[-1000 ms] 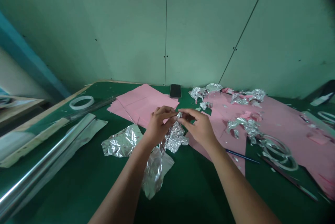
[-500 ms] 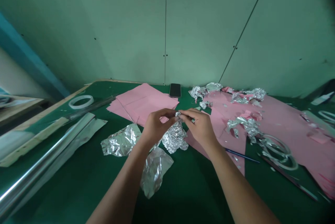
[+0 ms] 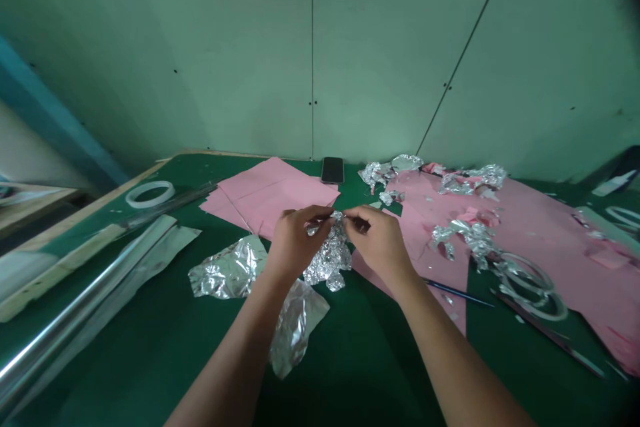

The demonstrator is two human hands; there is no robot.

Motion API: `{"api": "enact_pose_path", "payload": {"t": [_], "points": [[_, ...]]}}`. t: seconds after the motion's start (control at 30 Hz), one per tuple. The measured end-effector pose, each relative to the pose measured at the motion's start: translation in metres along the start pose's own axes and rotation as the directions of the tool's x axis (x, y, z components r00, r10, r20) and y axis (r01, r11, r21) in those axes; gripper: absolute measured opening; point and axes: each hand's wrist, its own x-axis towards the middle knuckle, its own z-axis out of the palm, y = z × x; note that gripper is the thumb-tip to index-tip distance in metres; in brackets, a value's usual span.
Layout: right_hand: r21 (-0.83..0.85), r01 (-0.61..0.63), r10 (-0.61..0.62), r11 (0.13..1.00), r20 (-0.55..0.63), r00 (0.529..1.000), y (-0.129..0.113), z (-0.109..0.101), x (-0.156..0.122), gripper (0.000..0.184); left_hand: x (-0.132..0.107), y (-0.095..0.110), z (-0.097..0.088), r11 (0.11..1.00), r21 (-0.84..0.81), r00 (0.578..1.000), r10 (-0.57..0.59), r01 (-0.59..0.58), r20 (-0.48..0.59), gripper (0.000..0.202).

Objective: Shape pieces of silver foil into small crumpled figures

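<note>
A crumpled piece of aluminium foil (image 3: 330, 258) hangs between my two hands just above the green table (image 3: 150, 340). My left hand (image 3: 295, 240) pinches its upper left edge with thumb and fingers closed. My right hand (image 3: 381, 242) pinches the upper right edge the same way. The fingertips of both hands nearly meet at the top of the foil. A larger flattened foil sheet (image 3: 235, 270) lies on the table under my left forearm.
Pink paper sheets (image 3: 265, 194) lie behind my hands and more pink paper (image 3: 540, 227) spreads to the right with several foil scraps (image 3: 467, 235). A phone (image 3: 333, 169) rests near the wall. A foil roll (image 3: 80, 317) lies at left, a tape ring (image 3: 149, 193) beyond it, a blue pen (image 3: 457, 294) at right.
Both hands have drawn slightly closer and lower while working the top of the foil piece. The foil looks more bunched under my fingers.
</note>
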Motion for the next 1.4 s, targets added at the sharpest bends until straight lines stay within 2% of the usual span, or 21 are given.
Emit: {"api": "enact_pose_path", "payload": {"t": [0.17, 0.3, 0.37, 0.47, 0.6, 0.77, 0.83, 0.97, 1.03, 1.1, 1.17, 1.23, 1.3, 1.33, 1.4], "points": [[-0.097, 0.023, -0.026, 0.995, -0.025, 0.999, -0.005, -0.001, -0.002, 0.011, -0.002, 0.002, 0.003, 0.996, 0.084, 0.995, -0.033, 0.041, -0.097, 0.009], [-0.021, 0.121, -0.12, 0.992, 0.052, 0.991, -0.001, -0.007, 0.001, 0.016, 0.0, -0.002, 0.002, 0.997, -0.002, 0.99, -0.075, 0.076, -0.116, 0.012], [0.025, 0.137, -0.138, 0.99, 0.05, 0.989, 0.002, -0.01, 0.002, 0.015, 0.0, -0.003, 0.001, 0.993, -0.074, 0.992, -0.094, 0.088, -0.089, 0.014], [0.087, 0.098, -0.101, 0.991, 0.024, 0.995, 0.007, -0.012, 0.003, 0.009, 0.0, -0.003, 0.0, 0.989, -0.123, 0.996, -0.086, 0.082, -0.032, 0.015], [0.128, 0.055, -0.062, 0.99, 0.048, 0.997, 0.009, -0.011, 0.003, 0.017, -0.001, 0.0, 0.0, 0.996, -0.09, 0.999, 0.007, -0.003, 0.036, 0.016], [0.091, 0.033, -0.041, 0.995, 0.09, 0.995, 0.013, -0.013, 0.005, 0.011, -0.001, -0.003, -0.005, 0.997, -0.029, 0.993, 0.077, -0.074, 0.092, 0.016], [0.093, 0.015, -0.025, 0.996, 0.102, 0.994, 0.015, -0.016, 0.006, 0.011, 0.0, -0.005, -0.008, 0.998, -0.04, 0.997, 0.043, -0.041, 0.056, 0.02], [0.09, -0.012, -0.004, 0.996, 0.182, 0.983, 0.017, -0.023, 0.006, 0.015, 0.005, -0.005, -0.015, 0.993, -0.085, 0.989, -0.087, 0.077, -0.118, 0.023], [0.049, 0.009, -0.02, 0.999, 0.236, 0.972, 0.015, -0.028, 0.005, 0.024, 0.006, -0.001, -0.02, 0.994, -0.082, 0.983, -0.085, 0.073, -0.164, 0.022], [-0.029, 0.072, -0.063, 0.997, 0.251, 0.966, 0.008, -0.034, 0.004, 0.04, 0.002, 0.007, -0.03, 0.998, -0.037, 0.985, -0.053, 0.047, -0.167, 0.022], [-0.12, 0.155, -0.132, 0.981, 0.18, 0.975, -0.003, -0.039, 0.001, 0.049, -0.01, 0.016, -0.042, 0.999, 0.041, 0.99, -0.026, 0.032, -0.135, 0.021], [-0.176, 0.208, -0.206, 0.962, 0.03, 0.978, -0.018, -0.041, -0.008, 0.041, -0.033, 0.021, -0.053, 0.991, 0.129, 0.998, -0.03, 0.037, -0.056, 0.02], [-0.159, 0.225, -0.241, 0.961, -0.089, 0.966, -0.036, -0.039, -0.024, 0.031, -0.065, 0.02, -0.059, 0.968, 0.244, 0.996, -0.072, 0.057, 0.054, 0.019], [-0.121, 0.229, -0.24, 0.966, -0.084, 0.967, -0.044, -0.036, -0.035, 0.029, -0.083, 0.019, -0.059, 0.941, 0.335, 0.991, -0.091, 0.052, 0.102, 0.02], [-0.063, 0.236, -0.233, 0.97, 0.047, 0.971, -0.057, -0.028, -0.062, 0.03, -0.118, 0.015, -0.055, 0.879, 0.476, 0.971, -0.133, 0.023, 0.198, 0.026]]}}
